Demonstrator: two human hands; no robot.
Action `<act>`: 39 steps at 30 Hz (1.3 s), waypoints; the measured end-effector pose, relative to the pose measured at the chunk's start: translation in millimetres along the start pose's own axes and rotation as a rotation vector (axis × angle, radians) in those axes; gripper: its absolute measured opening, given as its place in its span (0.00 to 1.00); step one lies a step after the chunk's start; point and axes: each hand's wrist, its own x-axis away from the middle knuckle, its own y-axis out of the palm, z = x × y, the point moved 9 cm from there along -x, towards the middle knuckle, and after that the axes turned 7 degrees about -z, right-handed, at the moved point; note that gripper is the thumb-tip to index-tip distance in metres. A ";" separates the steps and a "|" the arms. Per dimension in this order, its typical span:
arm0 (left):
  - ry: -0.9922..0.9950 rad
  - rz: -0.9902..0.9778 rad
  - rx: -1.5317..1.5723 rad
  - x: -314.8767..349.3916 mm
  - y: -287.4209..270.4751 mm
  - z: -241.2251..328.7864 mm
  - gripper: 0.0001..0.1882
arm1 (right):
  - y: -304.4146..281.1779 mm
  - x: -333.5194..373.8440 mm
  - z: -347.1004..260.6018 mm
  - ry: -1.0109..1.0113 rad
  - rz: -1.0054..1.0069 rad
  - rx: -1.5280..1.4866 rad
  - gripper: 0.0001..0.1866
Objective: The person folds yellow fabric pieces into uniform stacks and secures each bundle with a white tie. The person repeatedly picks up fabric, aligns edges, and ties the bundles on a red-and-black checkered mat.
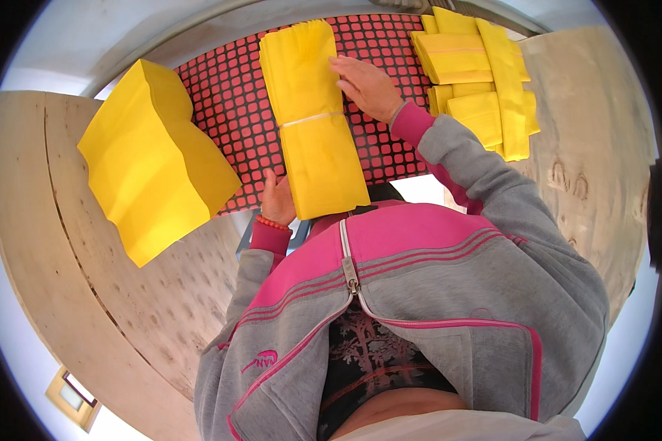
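A long stack of folded yellow cloth-like sheets (312, 81) lies lengthwise in front of me, its near end close to my jacket. A thin pale band (310, 120) runs across its middle. My right hand (368, 84) rests against the right edge of the stack's far half, fingers stretched out and open. Beside the near left edge is my left hand (277, 200), a red bead bracelet at its wrist. It touches the stack's side with its visible fingers extended; part of the hand is hidden by the stack.
The surface under the stack has a red-and-black checked cover (224, 103). On the left lies a wide, creased yellow sheet or pile (151, 162) overhanging a wooden board (59, 184). Several banded yellow bundles (485, 81) are heaped at the right, beside another wooden board (588, 110).
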 end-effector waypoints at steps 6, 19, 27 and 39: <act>-0.084 0.118 -0.366 14.4 -25.5 -0.7 0.25 | 49.5 -29.2 -12.6 -0.264 -0.107 0.124 0.24; 0.589 0.428 -2.369 -15.8 179.8 20.0 0.27 | 68.0 -41.3 -29.6 -0.417 -0.135 0.218 0.25; 0.234 0.639 -2.419 -70.5 126.5 -6.9 0.42 | 70.6 -64.7 -9.9 -0.862 -0.310 0.065 0.27; 0.191 0.703 -2.445 -59.5 106.5 -1.8 0.51 | 116.2 -152.6 51.0 -0.483 -0.367 -0.269 0.25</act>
